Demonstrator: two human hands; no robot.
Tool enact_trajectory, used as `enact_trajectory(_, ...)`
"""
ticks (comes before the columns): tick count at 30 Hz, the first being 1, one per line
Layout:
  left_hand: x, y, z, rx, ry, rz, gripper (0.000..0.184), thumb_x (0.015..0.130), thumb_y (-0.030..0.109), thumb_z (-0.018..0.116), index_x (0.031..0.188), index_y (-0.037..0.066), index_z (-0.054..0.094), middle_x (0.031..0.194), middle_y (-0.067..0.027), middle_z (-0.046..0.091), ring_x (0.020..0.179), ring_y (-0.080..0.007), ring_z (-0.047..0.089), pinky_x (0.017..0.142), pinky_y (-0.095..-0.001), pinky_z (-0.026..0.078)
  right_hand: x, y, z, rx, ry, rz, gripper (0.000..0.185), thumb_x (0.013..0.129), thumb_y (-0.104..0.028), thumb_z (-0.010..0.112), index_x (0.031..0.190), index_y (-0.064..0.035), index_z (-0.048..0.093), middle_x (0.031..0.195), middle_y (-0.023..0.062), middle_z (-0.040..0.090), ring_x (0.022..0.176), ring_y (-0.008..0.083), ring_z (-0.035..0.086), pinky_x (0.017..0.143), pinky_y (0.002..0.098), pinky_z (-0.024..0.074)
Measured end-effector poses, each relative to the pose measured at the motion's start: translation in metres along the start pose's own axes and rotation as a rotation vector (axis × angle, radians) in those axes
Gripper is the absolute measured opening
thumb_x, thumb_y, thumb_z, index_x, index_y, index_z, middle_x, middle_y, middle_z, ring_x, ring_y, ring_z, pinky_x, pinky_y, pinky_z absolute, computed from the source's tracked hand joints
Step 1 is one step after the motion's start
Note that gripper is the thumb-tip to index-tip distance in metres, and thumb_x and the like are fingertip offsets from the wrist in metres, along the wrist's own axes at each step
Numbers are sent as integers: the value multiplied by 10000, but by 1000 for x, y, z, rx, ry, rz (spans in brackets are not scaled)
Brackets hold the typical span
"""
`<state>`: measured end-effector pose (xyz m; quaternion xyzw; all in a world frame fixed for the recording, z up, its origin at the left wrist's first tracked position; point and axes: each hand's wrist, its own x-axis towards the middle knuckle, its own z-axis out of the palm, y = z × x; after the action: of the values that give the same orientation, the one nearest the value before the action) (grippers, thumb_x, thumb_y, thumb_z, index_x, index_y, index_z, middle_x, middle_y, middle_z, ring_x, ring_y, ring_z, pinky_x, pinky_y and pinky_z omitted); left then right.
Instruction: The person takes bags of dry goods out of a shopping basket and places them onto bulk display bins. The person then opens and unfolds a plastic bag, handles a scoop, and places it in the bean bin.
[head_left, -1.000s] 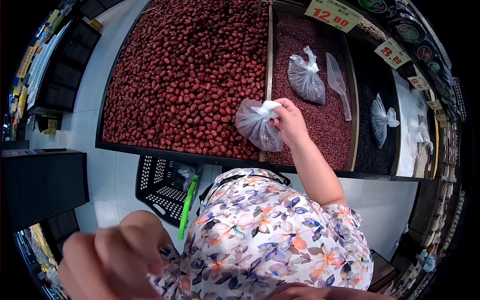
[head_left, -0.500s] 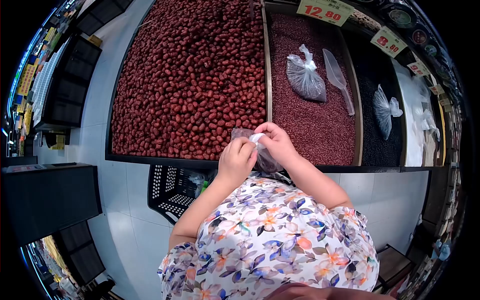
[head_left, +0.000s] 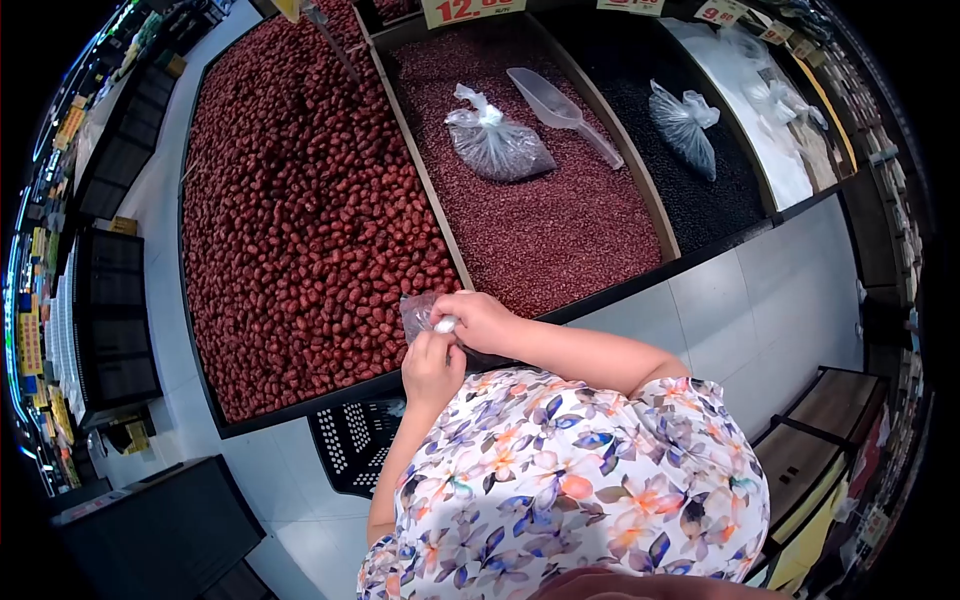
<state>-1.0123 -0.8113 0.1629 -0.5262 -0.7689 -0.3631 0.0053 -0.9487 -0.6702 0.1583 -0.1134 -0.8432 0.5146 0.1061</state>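
Over the near right corner of the dates (head_left: pixel 290 260), a clear bag (head_left: pixel 417 316) is pinched at its white top, left hand (head_left: pixel 434 370) and right hand (head_left: pixel 482 322) both gripping it. Just right of the dates: red beans (head_left: pixel 560 240) with a tied bag (head_left: pixel 497 148) and scoop (head_left: pixel 546 98) on top.

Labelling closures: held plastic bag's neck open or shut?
Gathered shut: plastic bag, neck bunched between left hand and right hand; whether knotted, cannot tell.

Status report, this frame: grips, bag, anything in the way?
Left grip and right grip on plastic bag, at its white top. Bag partly hidden, near red dates. Nothing seen blocking.
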Motion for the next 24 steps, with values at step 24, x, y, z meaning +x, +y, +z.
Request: enact_trajectory(24,16,-1,-35,-468,219,-582,97,878,82,587,912,0,626,792,-58,631,687,-123,597,604,-237,476,-5,-10,-35,31,-55,-152,318,738,48,520,1035,-47,583,1005,71,574,871,130,563,716,248,466)
